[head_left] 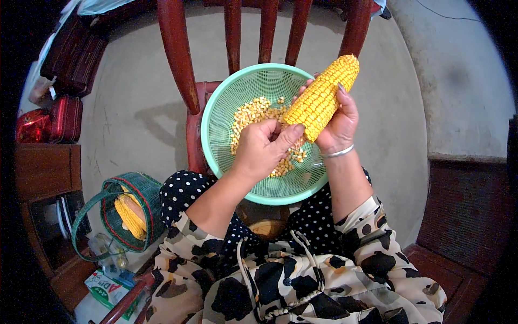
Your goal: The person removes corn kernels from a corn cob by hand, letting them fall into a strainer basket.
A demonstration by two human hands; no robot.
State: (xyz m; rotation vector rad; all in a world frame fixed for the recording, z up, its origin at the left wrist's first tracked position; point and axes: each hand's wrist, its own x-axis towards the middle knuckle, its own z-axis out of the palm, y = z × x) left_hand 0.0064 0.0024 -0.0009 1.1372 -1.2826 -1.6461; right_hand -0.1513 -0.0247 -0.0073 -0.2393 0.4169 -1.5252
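Observation:
Tilted over the mint-green plastic basket (212, 154), a yellow corn cob (324, 97) rests in my right hand (342, 121), whose fingers wrap round its far side with the thumb on top. Rows of kernels cover the cob's visible side. My left hand (260, 147) has its fingers curled in and its thumb pressed against the cob's lower end; the fingertips are partly hidden. Beneath both hands, loose corn kernels (251, 112) are spread over the basket's bottom.
The basket stands on a dark red wooden chair (194, 129) with a slatted back. At the lower left, a green woven basket (147, 189) holds more corn cobs (131, 216). A printed carton (110, 289) and wooden cabinet (48, 167) are nearby.

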